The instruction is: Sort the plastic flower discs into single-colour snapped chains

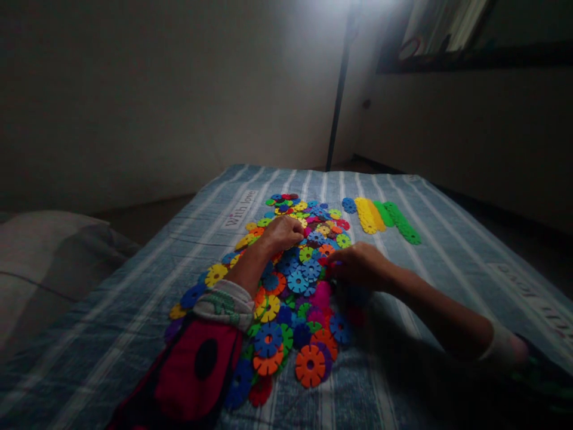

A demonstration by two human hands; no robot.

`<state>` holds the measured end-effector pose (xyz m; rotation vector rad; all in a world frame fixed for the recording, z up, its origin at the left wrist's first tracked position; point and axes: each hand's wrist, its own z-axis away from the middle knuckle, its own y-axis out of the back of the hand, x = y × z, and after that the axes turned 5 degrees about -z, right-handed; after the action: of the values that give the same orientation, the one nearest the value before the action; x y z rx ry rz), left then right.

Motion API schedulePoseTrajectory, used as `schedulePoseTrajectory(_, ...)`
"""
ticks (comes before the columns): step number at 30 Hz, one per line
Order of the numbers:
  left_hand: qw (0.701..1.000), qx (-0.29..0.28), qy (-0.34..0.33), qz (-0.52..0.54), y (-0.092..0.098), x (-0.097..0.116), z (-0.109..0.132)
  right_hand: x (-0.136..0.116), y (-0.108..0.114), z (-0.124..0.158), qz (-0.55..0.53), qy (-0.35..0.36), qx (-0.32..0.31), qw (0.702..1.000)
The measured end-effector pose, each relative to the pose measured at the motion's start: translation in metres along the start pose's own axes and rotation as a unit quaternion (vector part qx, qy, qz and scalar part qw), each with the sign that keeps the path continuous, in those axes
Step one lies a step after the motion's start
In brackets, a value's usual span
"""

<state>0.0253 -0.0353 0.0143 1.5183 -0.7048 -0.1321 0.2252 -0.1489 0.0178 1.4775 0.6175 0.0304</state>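
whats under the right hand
The right hand is over the pile of coloured discs, which lies on the striped sheet. A pink disc and a blue disc show beside it; whatever sits beneath the palm and fingers is covered.

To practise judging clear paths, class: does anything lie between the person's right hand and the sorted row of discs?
Nothing visible does: only bare striped sheet separates the right hand from the sorted row.

Dim room; plain wall (156, 89); dark pole (340, 89) in corner; striped blue bedsheet (447, 251); grey pillow (45, 257) left.
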Motion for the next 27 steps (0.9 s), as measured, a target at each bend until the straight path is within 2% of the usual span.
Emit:
schedulePoseTrajectory(3,1.0,-0.003,0.001,-0.007,0.0,0.0,0.0,-0.014,-0.006,-0.004,0.034,0.016,-0.007,0.999)
schedulePoseTrajectory(6,1.0,-0.003,0.0,-0.005,-0.001,0.0,0.0,-0.017,-0.008,-0.007,0.046,0.032,-0.015,0.998)
schedulePoseTrajectory(12,1.0,-0.003,-0.01,-0.005,-0.004,-0.001,-0.002,-0.031,-0.005,0.003,0.016,0.043,-0.015,0.999)
schedulePoseTrajectory(21,1.0,0.002,0.002,-0.014,-0.003,0.002,0.0,-0.077,-0.012,0.016,-0.013,0.158,-0.112,0.981)
schedulePoseTrajectory(27,1.0,-0.001,0.0,-0.011,-0.004,0.0,-0.001,-0.102,-0.018,0.015,0.063,0.178,-0.178,0.966)
